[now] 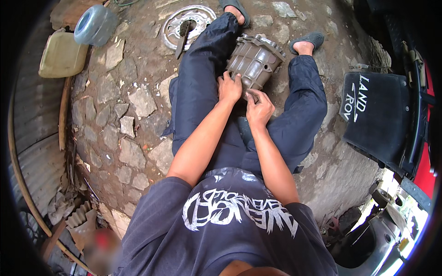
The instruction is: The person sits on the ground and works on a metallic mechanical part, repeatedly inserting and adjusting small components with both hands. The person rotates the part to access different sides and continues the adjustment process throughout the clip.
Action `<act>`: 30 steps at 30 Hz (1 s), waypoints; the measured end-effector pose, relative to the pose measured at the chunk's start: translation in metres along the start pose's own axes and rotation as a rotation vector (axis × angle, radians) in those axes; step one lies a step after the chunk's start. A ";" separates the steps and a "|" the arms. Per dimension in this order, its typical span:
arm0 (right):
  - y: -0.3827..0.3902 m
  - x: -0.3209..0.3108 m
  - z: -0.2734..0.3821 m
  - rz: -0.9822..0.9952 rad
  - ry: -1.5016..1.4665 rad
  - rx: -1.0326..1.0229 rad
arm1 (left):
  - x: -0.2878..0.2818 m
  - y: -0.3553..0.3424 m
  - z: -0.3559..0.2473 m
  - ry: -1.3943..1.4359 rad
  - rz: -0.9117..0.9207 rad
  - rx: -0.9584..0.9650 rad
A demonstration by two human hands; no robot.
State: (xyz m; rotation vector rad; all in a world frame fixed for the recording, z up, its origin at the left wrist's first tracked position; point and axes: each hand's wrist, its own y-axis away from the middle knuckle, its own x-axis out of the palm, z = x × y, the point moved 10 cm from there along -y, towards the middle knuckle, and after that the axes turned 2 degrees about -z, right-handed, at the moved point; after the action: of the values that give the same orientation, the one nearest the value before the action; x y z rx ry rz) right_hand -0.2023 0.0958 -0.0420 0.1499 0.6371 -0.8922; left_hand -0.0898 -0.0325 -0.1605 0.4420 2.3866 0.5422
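Note:
A ribbed, grey-brown metal gearbox housing [255,62] lies on the stony ground between my spread legs. My left hand [229,87] grips its near left edge, with the fingers bent and the thumb toward the metal. Just to the right, my right hand [259,108] is at the near end of the housing. Its thumb and forefinger are pinched together, and whatever is between them is hidden or too small to make out. My hands and forearms cover part of the near end.
Beyond my left leg lies a round metal plate [202,16] with a dark flat bar [181,46] across it. A yellowish jerrycan [63,54] and a clear blue water jug [95,25] stand far left. A black mudflap [375,119] hangs at the right.

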 end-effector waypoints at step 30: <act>0.003 0.004 -0.014 -0.039 -0.066 0.030 | 0.000 -0.002 -0.002 0.052 -0.011 -0.003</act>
State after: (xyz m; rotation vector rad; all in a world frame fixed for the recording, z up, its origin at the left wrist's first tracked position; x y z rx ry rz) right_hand -0.2048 0.1001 -0.0564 0.1348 0.5670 -0.9414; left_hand -0.0915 -0.0350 -0.1600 0.4180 2.4366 0.5586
